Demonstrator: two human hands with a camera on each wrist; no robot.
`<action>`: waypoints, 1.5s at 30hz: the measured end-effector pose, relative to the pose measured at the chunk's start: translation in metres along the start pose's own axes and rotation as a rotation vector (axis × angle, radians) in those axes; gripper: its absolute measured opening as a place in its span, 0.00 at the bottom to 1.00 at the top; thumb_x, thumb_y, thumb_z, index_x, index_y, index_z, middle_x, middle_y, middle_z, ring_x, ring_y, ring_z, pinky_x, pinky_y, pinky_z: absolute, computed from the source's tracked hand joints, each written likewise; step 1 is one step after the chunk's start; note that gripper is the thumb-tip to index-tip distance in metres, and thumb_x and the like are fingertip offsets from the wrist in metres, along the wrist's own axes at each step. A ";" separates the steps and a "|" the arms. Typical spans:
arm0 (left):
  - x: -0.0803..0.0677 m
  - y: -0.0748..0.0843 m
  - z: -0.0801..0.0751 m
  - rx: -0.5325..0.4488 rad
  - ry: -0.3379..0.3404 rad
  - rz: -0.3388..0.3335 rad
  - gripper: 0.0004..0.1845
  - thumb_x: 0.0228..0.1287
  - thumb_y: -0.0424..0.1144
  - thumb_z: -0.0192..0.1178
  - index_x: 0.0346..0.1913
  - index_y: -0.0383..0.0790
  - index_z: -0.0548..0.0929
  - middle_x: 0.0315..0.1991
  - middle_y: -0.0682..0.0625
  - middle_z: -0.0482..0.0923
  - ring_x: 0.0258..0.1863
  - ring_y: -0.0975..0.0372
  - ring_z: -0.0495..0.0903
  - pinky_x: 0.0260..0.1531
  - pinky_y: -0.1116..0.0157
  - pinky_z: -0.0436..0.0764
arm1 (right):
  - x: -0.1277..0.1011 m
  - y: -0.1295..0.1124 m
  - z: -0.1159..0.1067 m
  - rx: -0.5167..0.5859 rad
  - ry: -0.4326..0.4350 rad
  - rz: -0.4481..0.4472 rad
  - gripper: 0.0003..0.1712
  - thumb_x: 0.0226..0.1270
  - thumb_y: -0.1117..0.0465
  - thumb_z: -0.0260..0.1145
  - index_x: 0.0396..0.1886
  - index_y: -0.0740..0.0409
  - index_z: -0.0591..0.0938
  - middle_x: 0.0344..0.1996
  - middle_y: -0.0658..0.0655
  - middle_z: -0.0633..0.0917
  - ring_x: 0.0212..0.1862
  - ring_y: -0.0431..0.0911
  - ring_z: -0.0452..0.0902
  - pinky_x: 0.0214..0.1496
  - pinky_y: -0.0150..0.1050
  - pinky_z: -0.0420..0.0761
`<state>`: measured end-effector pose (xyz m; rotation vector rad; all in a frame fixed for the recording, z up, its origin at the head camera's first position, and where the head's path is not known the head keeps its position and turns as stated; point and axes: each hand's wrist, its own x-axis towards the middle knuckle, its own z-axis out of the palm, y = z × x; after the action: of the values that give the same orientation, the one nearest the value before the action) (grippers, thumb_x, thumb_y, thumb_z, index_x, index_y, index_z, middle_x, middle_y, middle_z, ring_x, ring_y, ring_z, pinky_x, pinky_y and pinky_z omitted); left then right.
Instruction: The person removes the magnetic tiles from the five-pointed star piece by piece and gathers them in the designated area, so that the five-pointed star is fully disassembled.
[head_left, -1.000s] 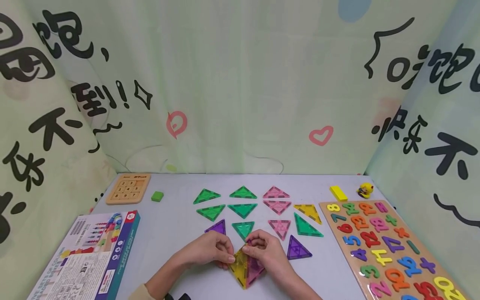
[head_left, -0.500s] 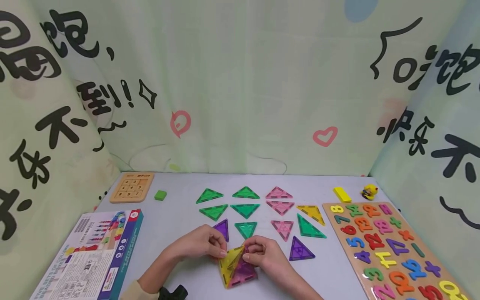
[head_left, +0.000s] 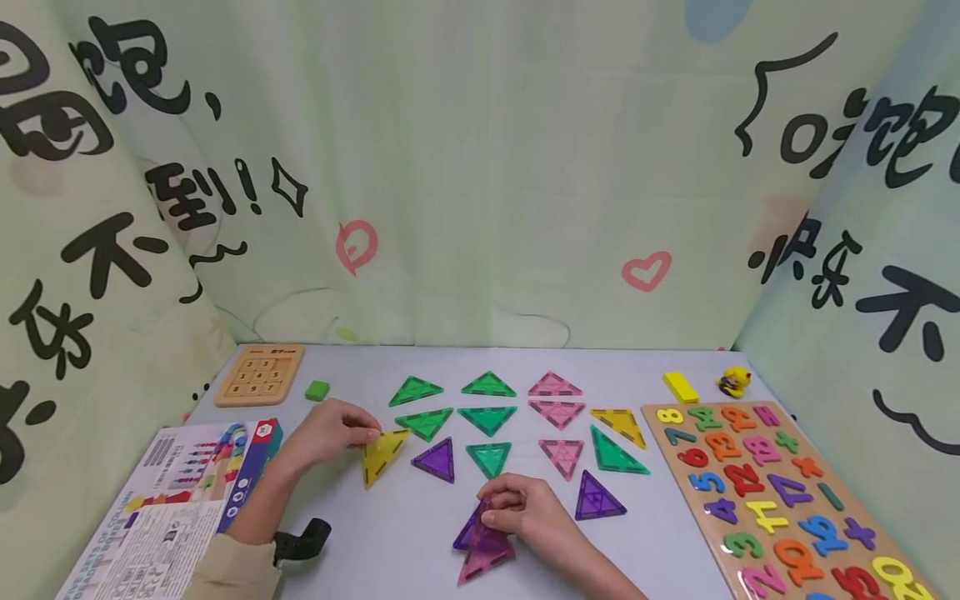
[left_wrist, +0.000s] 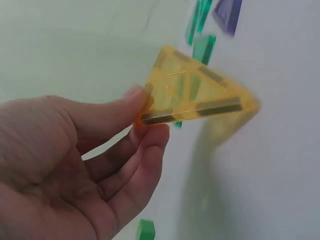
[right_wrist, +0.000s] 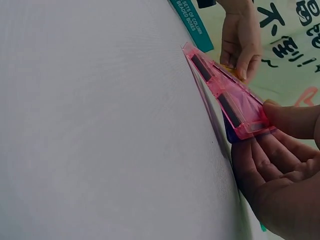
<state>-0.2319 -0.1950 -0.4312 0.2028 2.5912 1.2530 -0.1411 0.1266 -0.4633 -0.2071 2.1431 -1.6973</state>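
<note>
Head view, left to right: left hand pinches a translucent yellow triangle tile beside the flat purple triangle; it may snap onto that. Right hand pinches stacked pink and purple triangle tiles, which could slip apart. A wooden number board lies right.

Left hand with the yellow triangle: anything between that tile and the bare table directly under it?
Nothing visible. The left hand pinches the yellow triangle by one corner, over bare table. The nearest tiles, a purple triangle and a green triangle, lie to its right, apart from it.
</note>
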 end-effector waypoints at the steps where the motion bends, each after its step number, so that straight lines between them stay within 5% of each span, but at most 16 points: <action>1: 0.003 -0.002 -0.005 0.021 0.023 -0.010 0.07 0.66 0.37 0.64 0.43 0.41 0.89 0.39 0.50 0.86 0.36 0.61 0.80 0.43 0.62 0.83 | 0.000 0.000 0.000 0.001 -0.002 -0.001 0.18 0.62 0.60 0.72 0.49 0.63 0.83 0.33 0.48 0.85 0.35 0.40 0.78 0.37 0.31 0.78; 13: 0.037 -0.016 -0.041 0.218 0.134 -0.066 0.09 0.66 0.35 0.64 0.43 0.34 0.89 0.42 0.42 0.86 0.37 0.57 0.79 0.37 0.64 0.78 | 0.000 0.001 -0.002 0.008 -0.047 0.014 0.18 0.64 0.61 0.67 0.52 0.61 0.83 0.42 0.51 0.86 0.41 0.40 0.78 0.41 0.33 0.76; 23: 0.034 -0.022 -0.043 0.303 0.192 -0.026 0.07 0.66 0.35 0.63 0.41 0.34 0.88 0.40 0.42 0.86 0.36 0.56 0.79 0.36 0.62 0.79 | -0.001 -0.001 -0.001 -0.011 -0.049 -0.013 0.18 0.65 0.61 0.66 0.53 0.61 0.83 0.41 0.52 0.87 0.38 0.40 0.77 0.39 0.33 0.75; 31: 0.025 -0.009 -0.026 0.252 0.233 0.016 0.10 0.69 0.38 0.62 0.47 0.38 0.86 0.43 0.45 0.84 0.41 0.56 0.77 0.43 0.60 0.81 | -0.003 -0.001 0.000 0.101 0.003 0.003 0.20 0.66 0.63 0.67 0.55 0.67 0.81 0.38 0.53 0.88 0.39 0.39 0.83 0.43 0.35 0.84; 35: 0.007 0.003 0.002 0.158 0.142 0.068 0.09 0.67 0.41 0.64 0.46 0.43 0.88 0.42 0.51 0.85 0.41 0.60 0.78 0.40 0.63 0.80 | -0.003 -0.002 0.002 0.131 0.021 0.011 0.21 0.65 0.63 0.67 0.55 0.68 0.80 0.38 0.53 0.88 0.39 0.39 0.83 0.44 0.35 0.85; 42: -0.026 0.023 0.056 0.001 -0.273 0.121 0.09 0.63 0.46 0.68 0.40 0.46 0.89 0.33 0.55 0.85 0.31 0.62 0.77 0.31 0.64 0.77 | -0.003 -0.004 0.005 0.186 0.105 0.032 0.23 0.63 0.63 0.70 0.55 0.68 0.80 0.37 0.52 0.88 0.39 0.39 0.83 0.44 0.35 0.85; 45: -0.034 0.026 0.070 -0.034 -0.356 0.115 0.09 0.61 0.46 0.69 0.40 0.47 0.88 0.31 0.56 0.85 0.31 0.63 0.78 0.31 0.66 0.76 | -0.003 -0.005 0.007 0.201 0.138 0.021 0.23 0.61 0.62 0.71 0.54 0.68 0.80 0.36 0.51 0.88 0.39 0.39 0.82 0.43 0.34 0.84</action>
<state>-0.1793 -0.1344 -0.4463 0.5239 2.2790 1.1734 -0.1364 0.1204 -0.4594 -0.0105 2.0422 -1.9502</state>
